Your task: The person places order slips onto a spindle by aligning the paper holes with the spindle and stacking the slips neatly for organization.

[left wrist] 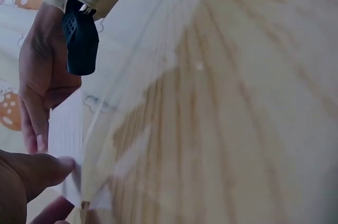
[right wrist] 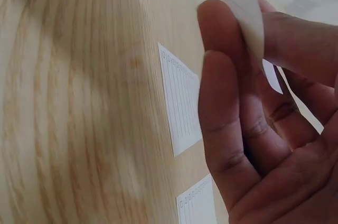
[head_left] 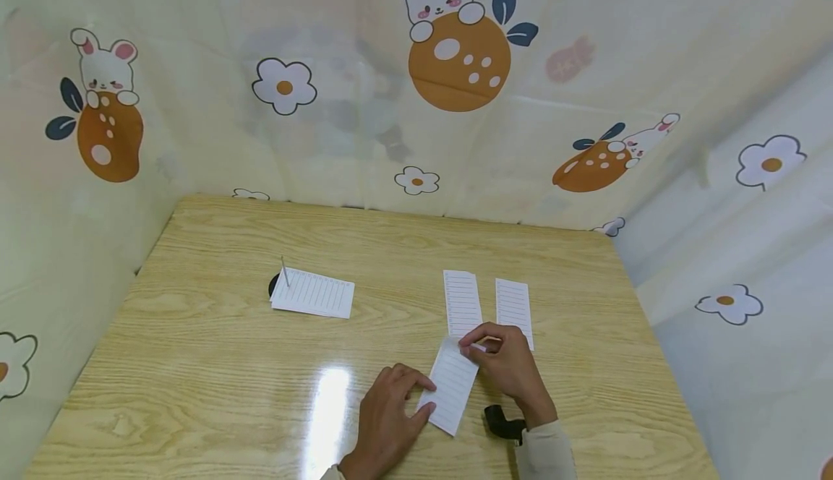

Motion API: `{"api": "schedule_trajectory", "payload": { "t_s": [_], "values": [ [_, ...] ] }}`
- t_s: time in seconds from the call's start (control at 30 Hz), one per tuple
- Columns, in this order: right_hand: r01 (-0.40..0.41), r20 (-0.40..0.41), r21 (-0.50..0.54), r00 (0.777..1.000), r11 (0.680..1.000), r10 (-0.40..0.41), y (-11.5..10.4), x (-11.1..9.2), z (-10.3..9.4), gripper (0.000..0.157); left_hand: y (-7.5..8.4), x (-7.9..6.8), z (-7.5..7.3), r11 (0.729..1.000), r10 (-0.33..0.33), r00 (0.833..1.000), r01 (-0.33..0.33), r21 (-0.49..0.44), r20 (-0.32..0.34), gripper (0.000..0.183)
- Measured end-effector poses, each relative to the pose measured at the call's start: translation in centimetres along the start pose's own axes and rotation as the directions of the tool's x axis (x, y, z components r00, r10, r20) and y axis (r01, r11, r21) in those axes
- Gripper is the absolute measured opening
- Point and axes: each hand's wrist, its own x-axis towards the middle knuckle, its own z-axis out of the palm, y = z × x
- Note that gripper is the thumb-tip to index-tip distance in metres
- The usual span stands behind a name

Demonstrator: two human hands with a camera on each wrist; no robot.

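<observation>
A white ruled paper slip [head_left: 449, 393] lies slanted between the two hands near the front of the table. My right hand [head_left: 510, 364] pinches its upper right corner between thumb and fingers; in the right wrist view the slip's edge [right wrist: 256, 28] is lifted and bent between them. At the slip's lower left edge, my left hand [head_left: 389, 411] holds it with curled index finger and thumb. The left wrist view shows the left thumb [left wrist: 45, 171] against the slip [left wrist: 66, 123]. Just beyond the right hand lie two more ruled slips, one left [head_left: 463, 303] and one right [head_left: 514, 306].
Toward the back left, a pile of ruled slips [head_left: 319, 293] sits on a thin upright metal spike [head_left: 285, 272] with a round black base [head_left: 272, 286]. A black wrist device [head_left: 501, 422] is by the right sleeve. Printed curtains [head_left: 351, 140] border the wooden table [head_left: 215, 364].
</observation>
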Motion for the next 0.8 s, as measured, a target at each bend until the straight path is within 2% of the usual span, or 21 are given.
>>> {"api": "schedule_trajectory", "payload": {
  "t_s": [0.17,0.33,0.53,0.8],
  "values": [
    [-0.024,-0.036,0.064,0.999,0.998,0.026,0.0,-0.1,0.1,0.007,-0.1,0.0,-0.2,0.998,-0.031,1.0,0.031,-0.052,0.005,0.028],
    [-0.044,-0.075,0.096,0.996,0.994,0.051,0.1,0.0,0.3,0.008,-0.1,0.1,-0.4,0.987,-0.079,0.997,0.079,-0.143,0.005,0.027],
    [-0.05,-0.112,0.137,0.992,0.989,0.065,0.2,0.0,0.7,0.011,-0.2,0.2,-0.6,0.957,-0.117,0.993,0.112,-0.266,-0.003,0.026],
    [-0.047,-0.162,0.183,0.984,0.982,0.077,-0.3,0.0,1.3,0.017,-0.4,0.2,-1.0,0.919,-0.165,0.986,0.161,-0.361,0.019,0.021]
  ]
}}
